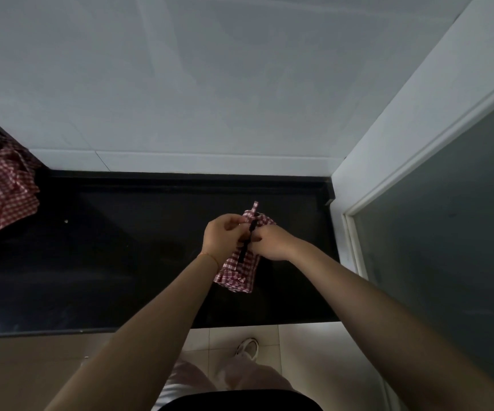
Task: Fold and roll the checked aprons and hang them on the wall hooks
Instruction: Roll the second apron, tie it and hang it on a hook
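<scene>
- The rolled apron [239,266], red-and-white checked cloth, is held just above the dark tabletop [121,262], towards its right end near the white door frame [355,232].
- It looks light and soft; a roll like this would probably spring loose if let go, so it wants holding round the middle, where the black strap [247,241] crosses it.
- The left hand [225,235] has its fingers curled onto the roll's upper part, pinching the cloth beside the strap.
- The right hand [271,243] meets it from the other side, its fingers closed on the strap; whether a knot is already made is hidden between the hands.
- A narrow checked tab [254,207] sticks up from the top, a likely loop for a hook, though no hook is in view.
- Well apart, at the tabletop's left end, a second checked apron [1,185] lies crumpled and unfolded.
- Behind runs a pale tiled wall [210,84].
</scene>
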A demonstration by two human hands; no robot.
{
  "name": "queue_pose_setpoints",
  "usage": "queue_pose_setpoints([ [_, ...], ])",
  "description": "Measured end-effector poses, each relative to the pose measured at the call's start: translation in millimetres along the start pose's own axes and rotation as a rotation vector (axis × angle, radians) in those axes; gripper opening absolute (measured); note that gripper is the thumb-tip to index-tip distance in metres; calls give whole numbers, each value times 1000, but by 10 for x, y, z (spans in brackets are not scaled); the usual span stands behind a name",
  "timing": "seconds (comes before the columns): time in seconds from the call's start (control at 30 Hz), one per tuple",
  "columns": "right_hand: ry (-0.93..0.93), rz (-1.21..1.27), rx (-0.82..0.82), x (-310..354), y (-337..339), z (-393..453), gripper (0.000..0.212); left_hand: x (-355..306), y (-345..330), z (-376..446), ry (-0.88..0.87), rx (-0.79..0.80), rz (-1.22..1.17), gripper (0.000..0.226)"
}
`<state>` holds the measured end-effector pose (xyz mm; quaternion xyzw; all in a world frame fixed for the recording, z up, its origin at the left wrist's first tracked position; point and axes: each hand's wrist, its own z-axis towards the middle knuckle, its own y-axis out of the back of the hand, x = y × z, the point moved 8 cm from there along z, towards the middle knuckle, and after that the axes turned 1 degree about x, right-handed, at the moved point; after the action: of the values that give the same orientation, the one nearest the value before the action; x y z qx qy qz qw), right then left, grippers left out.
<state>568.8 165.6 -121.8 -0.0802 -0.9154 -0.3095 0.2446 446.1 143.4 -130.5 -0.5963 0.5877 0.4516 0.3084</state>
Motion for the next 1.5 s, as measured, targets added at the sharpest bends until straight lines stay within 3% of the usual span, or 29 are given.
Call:
queue_pose_setpoints([
  [0.33, 2, 104, -38, 66, 192, -85, 26, -121, -122, 70, 46, 102, 252, 17],
  [0.53, 61, 111, -143, 84, 341, -101, 20, -160, -235, 24, 10, 303, 376, 25],
  [0.7, 98, 221, -314, 74, 520, -148, 35, -124, -175, 56, 28, 153, 335, 14],
  [0.77, 99, 185, -343, 59, 533, -127, 30, -104, -165, 45, 39, 129, 276, 14],
  [0.9, 94, 34, -234, 18, 389, -50, 20, -16, -162, 32, 103, 108, 97, 14],
  [1.03, 48, 8, -298, -59, 406, -15, 28, 23, -144, 46, 134, 90, 5, 15],
  [1.27, 86, -93, -56, 57, 161, 29, 17, 15, -80, 65, 116, 77, 94, 19],
  [1.37, 48, -197, -170, 48, 171, 144, 15, 2, -88, 46, 106, 99, 95, 18],
  [1.5, 23, -209, -457, 36, 234, 113, 19, -59, -81, 27, 77, 139, 94, 13],
])
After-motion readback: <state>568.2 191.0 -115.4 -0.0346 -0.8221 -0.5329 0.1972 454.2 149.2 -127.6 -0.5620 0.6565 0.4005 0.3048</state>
